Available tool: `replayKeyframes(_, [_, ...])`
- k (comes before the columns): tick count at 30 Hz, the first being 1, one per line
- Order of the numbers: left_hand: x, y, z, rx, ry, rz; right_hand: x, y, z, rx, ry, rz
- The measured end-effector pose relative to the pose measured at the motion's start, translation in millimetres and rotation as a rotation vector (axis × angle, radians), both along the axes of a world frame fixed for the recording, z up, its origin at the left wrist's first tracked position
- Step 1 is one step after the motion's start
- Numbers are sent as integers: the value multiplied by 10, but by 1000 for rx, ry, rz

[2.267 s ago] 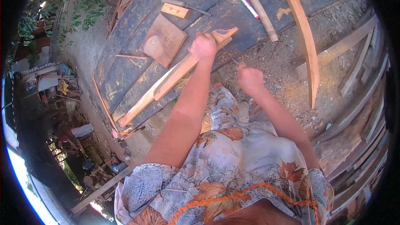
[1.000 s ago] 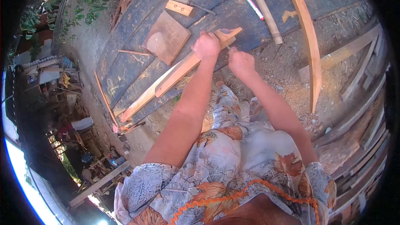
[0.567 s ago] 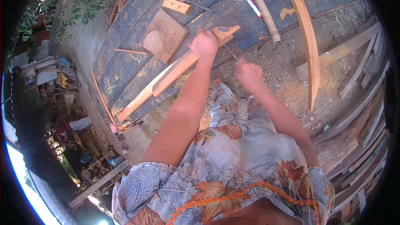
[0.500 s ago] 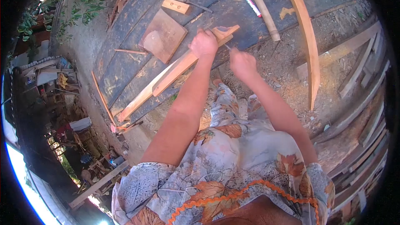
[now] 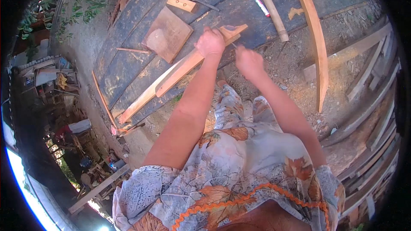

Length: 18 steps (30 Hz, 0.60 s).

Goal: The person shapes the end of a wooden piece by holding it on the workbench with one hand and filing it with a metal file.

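In the head view, the left hand (image 5: 209, 42) clenches the wooden piece (image 5: 182, 75), which lies slantwise over the tabletop (image 5: 233, 6); the right hand (image 5: 249, 62) grips what seems a thin tool (image 5: 234, 45), mostly hidden, near the piece's upper end.

A dark plank table (image 5: 239, 8) bears a marker (image 5: 257, 1), sticks, wood blocks and shaped lengths

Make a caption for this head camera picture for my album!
Left hand steadies wood on a dark table while the right hand grips a thin tool beside it.
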<state>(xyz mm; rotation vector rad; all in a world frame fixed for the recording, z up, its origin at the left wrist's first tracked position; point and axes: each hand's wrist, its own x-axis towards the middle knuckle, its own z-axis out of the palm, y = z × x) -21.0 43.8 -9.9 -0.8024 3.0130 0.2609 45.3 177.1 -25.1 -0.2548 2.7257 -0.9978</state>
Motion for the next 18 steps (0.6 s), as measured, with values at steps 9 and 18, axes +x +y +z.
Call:
replayKeyframes(9, [-3, -3, 79, 23, -14, -2, 446, 268, 32, 76, -99, -29])
replayKeyframes(18, [12, -8, 22, 7, -8, -13, -7, -44, -44, 11, 56, 0])
